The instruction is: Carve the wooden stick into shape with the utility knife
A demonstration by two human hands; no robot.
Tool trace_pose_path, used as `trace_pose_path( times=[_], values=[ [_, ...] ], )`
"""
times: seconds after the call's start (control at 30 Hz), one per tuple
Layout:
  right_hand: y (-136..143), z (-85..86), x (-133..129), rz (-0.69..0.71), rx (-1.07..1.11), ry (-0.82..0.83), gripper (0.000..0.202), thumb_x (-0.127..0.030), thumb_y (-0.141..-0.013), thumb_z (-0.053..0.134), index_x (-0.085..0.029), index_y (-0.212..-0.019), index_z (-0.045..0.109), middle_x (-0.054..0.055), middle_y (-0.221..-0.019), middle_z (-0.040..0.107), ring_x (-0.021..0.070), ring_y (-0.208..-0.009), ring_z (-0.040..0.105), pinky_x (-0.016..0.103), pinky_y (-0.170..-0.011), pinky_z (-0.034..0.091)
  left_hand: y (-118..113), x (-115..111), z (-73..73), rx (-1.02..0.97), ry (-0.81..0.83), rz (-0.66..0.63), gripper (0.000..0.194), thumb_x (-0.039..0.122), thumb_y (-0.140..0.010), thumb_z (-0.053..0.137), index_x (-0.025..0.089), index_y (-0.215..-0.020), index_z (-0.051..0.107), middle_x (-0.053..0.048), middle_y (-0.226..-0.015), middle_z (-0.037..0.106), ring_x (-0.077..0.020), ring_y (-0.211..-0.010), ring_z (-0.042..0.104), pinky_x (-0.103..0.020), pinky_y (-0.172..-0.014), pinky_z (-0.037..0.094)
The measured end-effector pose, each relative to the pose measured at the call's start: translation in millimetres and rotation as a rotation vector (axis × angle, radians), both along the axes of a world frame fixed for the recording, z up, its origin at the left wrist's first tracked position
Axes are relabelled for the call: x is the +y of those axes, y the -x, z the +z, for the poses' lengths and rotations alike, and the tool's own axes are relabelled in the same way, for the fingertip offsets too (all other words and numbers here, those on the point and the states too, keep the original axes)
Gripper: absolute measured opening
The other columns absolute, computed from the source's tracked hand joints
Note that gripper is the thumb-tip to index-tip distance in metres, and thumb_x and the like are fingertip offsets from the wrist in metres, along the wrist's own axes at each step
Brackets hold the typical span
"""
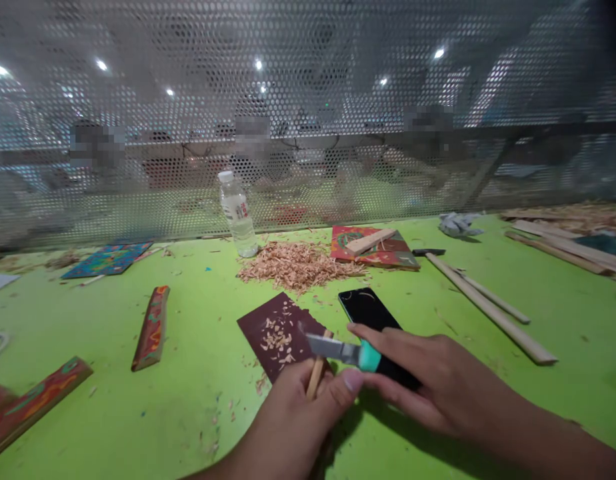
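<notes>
My left hand (308, 407) is closed around a thin wooden stick (316, 377), whose upper end sticks up past the fingers. In my right hand (428, 380) is a utility knife (369, 356) with a teal and black handle; its blade lies across the stick's upper part, pointing left. The left thumb tip touches or nearly touches the right hand near the handle. Beneath the blade, a dark maroon sheet (261, 330) carries scattered pale shavings. A black phone (371, 308) lies just beyond the right hand, partly covered by it.
A pile of wood shavings (301, 265) lies behind the sheet, beside a water bottle (239, 217). Farther right are a painted board (403, 252), a hammer (488, 310) and wood strips (563, 250). Painted wooden pieces (152, 327) lie left. A perforated screen (308, 87) stands behind.
</notes>
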State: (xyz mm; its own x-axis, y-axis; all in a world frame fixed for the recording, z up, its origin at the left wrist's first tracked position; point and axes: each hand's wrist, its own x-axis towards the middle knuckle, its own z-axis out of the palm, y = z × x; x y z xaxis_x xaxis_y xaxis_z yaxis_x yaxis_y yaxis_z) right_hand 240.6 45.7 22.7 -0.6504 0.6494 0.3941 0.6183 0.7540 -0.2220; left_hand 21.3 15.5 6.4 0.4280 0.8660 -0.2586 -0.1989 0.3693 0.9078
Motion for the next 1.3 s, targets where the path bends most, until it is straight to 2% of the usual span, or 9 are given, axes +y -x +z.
trace_pose_path(
  times=[0.07, 0.2, 0.3, 0.43, 0.53, 0.73, 0.9, 1.13, 1.3],
  values=[
    [3, -2.5, -4, 0.054, -0.024, 0.012, 0.047, -0.042, -0.113, 0.037, -0.012, -0.143, 0.058, 0.015, -0.103, 0.081, 0.0260, -0.074, 0.079, 0.039, -0.057, 0.065, -1, 0, 2.3, -0.071, -0.061, 0.000, 0.039, 0.057, -0.086, 0.080, 0.020, -0.090, 0.068, 0.005, -0.075, 0.056, -0.0104, -0.068, 0.047, -0.021, -0.073, 0.044],
    [7, -6.1, -9, 0.028, -0.040, -0.024, 0.049, -0.041, -0.114, 0.035, -0.011, -0.145, 0.056, 0.016, -0.104, 0.081, 0.0281, -0.076, 0.080, 0.042, -0.058, 0.067, -3, 1, 5.4, -0.074, -0.142, 0.006, 0.031, 0.053, -0.093, 0.074, 0.022, -0.094, 0.073, -0.001, -0.099, 0.066, -0.0162, -0.096, 0.056, -0.028, -0.100, 0.041],
    [6, -5.1, -6, -0.027, -0.042, -0.055, 0.051, -0.042, -0.114, 0.033, -0.009, -0.143, 0.059, 0.016, -0.098, 0.082, 0.0299, -0.071, 0.080, 0.043, -0.054, 0.066, -2, 1, 2.8, 0.042, -0.115, 0.039, 0.039, 0.059, -0.094, 0.070, 0.020, -0.095, 0.071, -0.002, -0.095, 0.063, -0.0173, -0.090, 0.053, -0.029, -0.090, 0.044],
    [-4, 1.6, 8, -0.253, 0.008, -0.099, 0.053, -0.044, -0.113, 0.037, -0.007, -0.138, 0.065, 0.022, -0.107, 0.082, 0.0352, -0.078, 0.082, 0.047, -0.059, 0.068, 1, -3, -5.8, 0.230, -0.070, 0.027, 0.052, 0.070, -0.089, 0.068, 0.020, -0.082, 0.057, 0.005, -0.072, 0.039, -0.0134, -0.068, 0.035, -0.027, -0.061, 0.031],
    [-11, 6.9, 15, -0.337, 0.069, -0.132, 0.048, -0.045, -0.110, 0.045, -0.010, -0.133, 0.069, 0.021, -0.116, 0.081, 0.0390, -0.090, 0.082, 0.051, -0.070, 0.069, 3, -5, -10.6, 0.282, -0.063, 0.036, 0.055, 0.074, -0.088, 0.065, 0.021, -0.079, 0.051, 0.006, -0.072, 0.035, -0.0132, -0.067, 0.033, -0.028, -0.059, 0.028],
    [-6, 7.4, 5, -0.111, 0.011, 0.006, 0.043, -0.039, -0.109, 0.047, -0.014, -0.138, 0.066, 0.017, -0.118, 0.082, 0.0319, -0.091, 0.083, 0.044, -0.073, 0.069, 0, -3, -1.5, 0.076, -0.104, -0.005, 0.041, 0.059, -0.093, 0.070, 0.018, -0.103, 0.066, 0.001, -0.086, 0.056, -0.0161, -0.083, 0.051, -0.029, -0.080, 0.044],
    [-1, 1.5, -2, 0.027, -0.067, 0.057, 0.043, -0.045, -0.111, 0.045, -0.018, -0.136, 0.068, 0.015, -0.116, 0.082, 0.0287, -0.083, 0.082, 0.041, -0.065, 0.068, -2, -2, 5.9, 0.058, -0.188, 0.021, 0.031, 0.051, -0.098, 0.068, 0.023, -0.111, 0.071, -0.004, -0.114, 0.068, -0.0188, -0.106, 0.056, -0.032, -0.108, 0.040],
    [-10, 4.1, 13, -0.258, 0.010, -0.069, 0.044, -0.039, -0.109, 0.046, -0.011, -0.137, 0.067, 0.019, -0.115, 0.082, 0.0357, -0.088, 0.083, 0.050, -0.070, 0.069, 0, -6, -5.3, 0.243, -0.107, 0.040, 0.048, 0.067, -0.093, 0.064, 0.018, -0.096, 0.065, 0.001, -0.082, 0.053, -0.0162, -0.079, 0.050, -0.028, -0.073, 0.043],
    [-9, 6.2, 13, -0.256, 0.061, -0.056, 0.041, -0.036, -0.107, 0.048, -0.014, -0.135, 0.068, 0.017, -0.120, 0.081, 0.0368, -0.098, 0.082, 0.051, -0.076, 0.070, -3, -4, -1.4, 0.096, 0.134, 0.022, 0.056, 0.078, -0.082, 0.067, 0.025, -0.080, 0.048, 0.013, -0.055, 0.033, -0.0065, -0.043, 0.023, -0.020, -0.038, 0.019]
  ],
)
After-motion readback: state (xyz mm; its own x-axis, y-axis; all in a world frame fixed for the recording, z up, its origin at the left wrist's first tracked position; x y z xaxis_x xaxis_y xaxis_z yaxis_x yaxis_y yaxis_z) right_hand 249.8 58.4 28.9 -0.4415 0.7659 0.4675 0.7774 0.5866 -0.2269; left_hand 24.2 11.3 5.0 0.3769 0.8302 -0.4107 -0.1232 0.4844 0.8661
